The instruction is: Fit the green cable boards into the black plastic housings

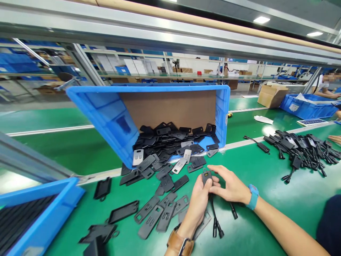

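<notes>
A small black electronic module (206,175) with a little window showing yellow marks is held upright in my left hand (198,201), its thumb pressed on the front. Black cables (215,218) with connector ends hang below it. My right hand (231,185) grips the module from the right, index finger by the top corner and thumb near the lower edge. Another black connector (233,211) shows under my right hand. Flat black cover plates (151,220) with slots lie left of my hands, some partly hidden under my left wrist.
Ahead, a blue crate (227,117) lies on its side, spilling black plates (160,142). Finished-looking cabled modules (295,145) are heaped at right. At left stand another blue bin (61,217) and black tray-like shells (124,211). A co-worker's hand (335,139) rests by the heap.
</notes>
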Action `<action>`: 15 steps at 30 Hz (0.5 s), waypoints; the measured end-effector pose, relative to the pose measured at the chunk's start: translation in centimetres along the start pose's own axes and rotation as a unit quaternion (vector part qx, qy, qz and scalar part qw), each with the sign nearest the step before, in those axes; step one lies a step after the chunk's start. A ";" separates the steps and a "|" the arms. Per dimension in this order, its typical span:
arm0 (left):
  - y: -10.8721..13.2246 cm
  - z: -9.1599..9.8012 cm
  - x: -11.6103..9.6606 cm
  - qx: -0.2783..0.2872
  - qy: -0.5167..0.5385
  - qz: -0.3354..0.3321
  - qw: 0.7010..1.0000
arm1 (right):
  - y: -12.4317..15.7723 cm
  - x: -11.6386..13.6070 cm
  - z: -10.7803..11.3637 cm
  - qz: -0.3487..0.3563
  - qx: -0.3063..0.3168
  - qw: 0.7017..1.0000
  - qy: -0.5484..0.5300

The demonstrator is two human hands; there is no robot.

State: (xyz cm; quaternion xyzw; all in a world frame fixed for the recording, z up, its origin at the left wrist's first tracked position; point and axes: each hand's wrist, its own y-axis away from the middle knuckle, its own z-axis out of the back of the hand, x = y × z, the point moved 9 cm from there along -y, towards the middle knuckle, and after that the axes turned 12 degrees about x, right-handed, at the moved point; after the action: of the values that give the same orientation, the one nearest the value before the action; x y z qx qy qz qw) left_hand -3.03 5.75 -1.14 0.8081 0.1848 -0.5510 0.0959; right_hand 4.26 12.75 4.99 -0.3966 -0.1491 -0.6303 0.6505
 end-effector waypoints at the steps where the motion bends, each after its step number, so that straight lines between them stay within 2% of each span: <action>1: 0.1 -0.1 0.0 0.003 0.001 0.003 1.000 | 0.1 -0.8 0.1 -0.031 -0.016 0.999 -0.041; 4: 0.1 -0.8 0.2 0.021 0.002 0.021 1.000 | 0.1 -3.3 -1.2 -0.112 -0.016 0.970 -0.214; 8: 0.0 -0.7 0.1 -0.003 -0.007 0.035 0.999 | -0.4 -5.2 -3.0 -0.151 -0.026 0.901 -0.406; 11: -0.3 -0.2 0.3 -0.014 -0.006 0.051 0.999 | -0.8 -6.1 -3.4 -0.166 -0.048 0.878 -0.446; 15: -0.5 0.2 0.7 -0.013 -0.017 0.055 0.998 | -0.9 -6.1 -3.3 -0.169 -0.063 0.890 -0.419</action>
State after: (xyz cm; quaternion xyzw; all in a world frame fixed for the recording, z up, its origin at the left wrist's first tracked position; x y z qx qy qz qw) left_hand -3.16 6.32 -1.86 0.8062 0.1454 -0.5562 0.1400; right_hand 1.41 14.80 -1.01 -0.6331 -0.4328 -0.5137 0.3847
